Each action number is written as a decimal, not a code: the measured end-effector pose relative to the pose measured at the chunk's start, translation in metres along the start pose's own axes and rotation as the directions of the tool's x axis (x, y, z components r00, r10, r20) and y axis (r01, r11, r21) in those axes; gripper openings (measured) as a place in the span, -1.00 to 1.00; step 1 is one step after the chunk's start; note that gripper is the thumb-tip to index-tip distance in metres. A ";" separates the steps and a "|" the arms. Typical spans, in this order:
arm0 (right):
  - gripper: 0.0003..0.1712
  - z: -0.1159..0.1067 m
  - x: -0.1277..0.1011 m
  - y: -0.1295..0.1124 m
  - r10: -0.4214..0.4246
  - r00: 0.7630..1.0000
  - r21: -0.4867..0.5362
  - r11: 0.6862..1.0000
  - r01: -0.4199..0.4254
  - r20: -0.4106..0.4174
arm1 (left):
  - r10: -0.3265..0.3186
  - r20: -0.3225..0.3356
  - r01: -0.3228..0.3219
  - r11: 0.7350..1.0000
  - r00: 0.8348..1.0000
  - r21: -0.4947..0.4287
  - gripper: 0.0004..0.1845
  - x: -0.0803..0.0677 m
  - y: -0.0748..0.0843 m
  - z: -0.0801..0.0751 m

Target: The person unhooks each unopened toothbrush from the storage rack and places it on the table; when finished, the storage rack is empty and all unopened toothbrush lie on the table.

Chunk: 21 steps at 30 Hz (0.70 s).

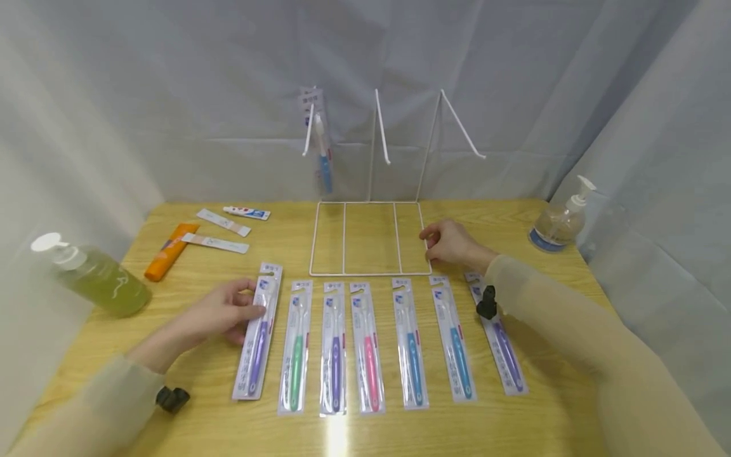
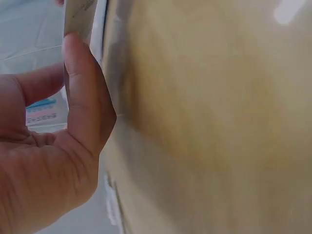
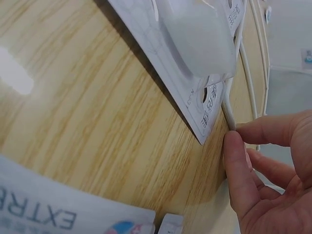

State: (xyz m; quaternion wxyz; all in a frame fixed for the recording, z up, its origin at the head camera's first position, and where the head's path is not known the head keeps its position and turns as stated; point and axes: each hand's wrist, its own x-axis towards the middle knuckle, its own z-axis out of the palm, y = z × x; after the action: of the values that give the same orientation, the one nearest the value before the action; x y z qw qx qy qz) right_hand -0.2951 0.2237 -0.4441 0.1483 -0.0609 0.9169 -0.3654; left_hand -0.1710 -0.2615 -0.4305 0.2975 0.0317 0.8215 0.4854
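Note:
My left hand (image 1: 225, 310) pinches the side of a packaged purple toothbrush (image 1: 255, 355), leftmost of a row on the table. In the left wrist view, the thumb and a finger close on the edge of that pack (image 2: 80, 19). At the right side of a white wire rack (image 1: 344, 238), my right hand (image 1: 453, 243) grips the base wire near its front corner. The right wrist view shows thumb and fingertip pinching this wire (image 3: 228, 109). A packaged blue toothbrush (image 1: 325, 171) hangs on the rack's left hook (image 1: 309, 130); the middle hook (image 1: 382, 130) and right hook (image 1: 461, 127) are bare.
Several more packaged toothbrushes (image 1: 335, 374) lie in front of the rack. At left are a green pump bottle (image 1: 108, 282), an orange tube (image 1: 171, 252), two paper strips (image 1: 216, 242) and a toothpaste tube (image 1: 247, 212). A clear pump bottle (image 1: 558, 222) stands at right.

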 end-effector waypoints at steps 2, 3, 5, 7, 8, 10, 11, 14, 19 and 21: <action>-0.39 0.000 0.000 0.001 0.004 1.000 -0.003 1.000 -0.004 -0.002 | -0.012 0.005 0.012 1.000 1.000 -0.009 -0.40 -0.001 -0.004 0.003; -0.39 -0.001 0.000 0.001 0.002 1.000 -0.004 1.000 -0.002 -0.002 | -0.016 0.006 0.016 1.000 1.000 -0.009 -0.40 -0.003 -0.005 0.004; -0.40 -0.001 -0.001 0.001 -0.001 1.000 -0.004 1.000 0.001 0.002 | -0.014 0.006 0.014 1.000 1.000 -0.003 -0.42 -0.005 -0.006 0.005; -0.39 -0.001 -0.001 0.001 -0.003 1.000 -0.003 1.000 0.003 0.003 | -0.020 0.000 0.020 1.000 1.000 0.003 -0.43 -0.007 -0.005 0.006; -0.39 -0.001 -0.001 0.001 -0.004 1.000 -0.003 1.000 0.004 0.002 | -0.024 -0.001 0.024 1.000 1.000 0.010 -0.43 -0.009 -0.005 0.006; -0.39 -0.001 -0.001 0.001 -0.003 1.000 -0.002 1.000 0.003 0.002 | -0.038 -0.002 0.038 0.999 0.999 0.015 -0.43 -0.010 -0.004 0.007; -0.39 -0.001 -0.001 0.001 -0.001 1.000 0.000 1.000 0.001 0.000 | -0.047 -0.003 0.047 0.999 0.999 0.015 -0.43 -0.011 -0.004 0.007; -0.40 -0.001 0.000 0.001 0.000 1.000 0.001 1.000 0.000 -0.003 | -0.053 -0.008 0.053 0.998 0.999 0.036 -0.39 -0.011 -0.003 0.010; -0.40 -0.001 0.002 0.002 0.000 1.000 0.003 1.000 0.000 -0.006 | -0.064 -0.052 0.068 0.994 0.997 0.090 -0.32 -0.011 0.000 0.012; -0.40 -0.001 0.002 0.002 0.003 1.000 0.000 1.000 -0.003 -0.003 | -0.084 -0.066 0.091 0.990 0.994 0.109 -0.31 -0.010 0.003 0.012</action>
State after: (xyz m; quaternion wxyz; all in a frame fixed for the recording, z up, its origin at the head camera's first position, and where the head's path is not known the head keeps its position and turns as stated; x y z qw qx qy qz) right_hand -0.2968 0.2249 -0.4453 0.1473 -0.0589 0.9172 -0.3655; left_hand -0.1567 -0.2544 -0.4279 0.2909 -0.0026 0.8567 0.4260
